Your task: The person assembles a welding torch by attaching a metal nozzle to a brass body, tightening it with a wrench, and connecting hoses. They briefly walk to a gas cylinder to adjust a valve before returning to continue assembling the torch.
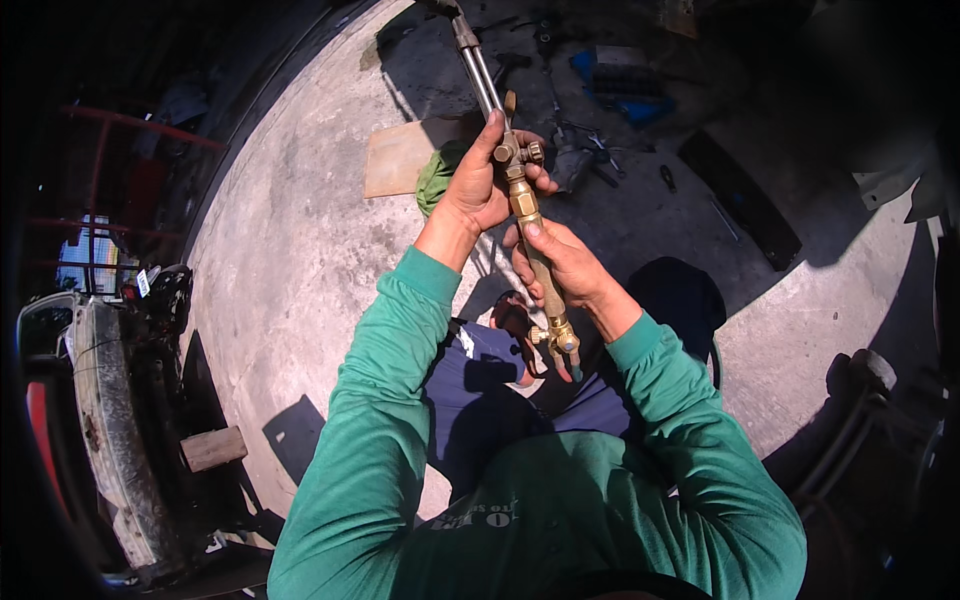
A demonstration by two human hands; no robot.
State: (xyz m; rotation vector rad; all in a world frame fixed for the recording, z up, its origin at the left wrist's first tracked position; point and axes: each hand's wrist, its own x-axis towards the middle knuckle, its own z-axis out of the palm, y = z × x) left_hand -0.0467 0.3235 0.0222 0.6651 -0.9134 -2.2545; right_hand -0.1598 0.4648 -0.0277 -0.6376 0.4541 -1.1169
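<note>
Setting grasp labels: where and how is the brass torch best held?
Likely by the straight barrel of the torch, from the person's right, wrapping across it: it is long and slim, runs away from the body, and has valve knobs beyond both ends. The right hand grips there.

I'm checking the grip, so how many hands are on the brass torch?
2: the left hand holds the torch beside its upper valve knob; the right hand holds the handle, lower in the picture.
</note>
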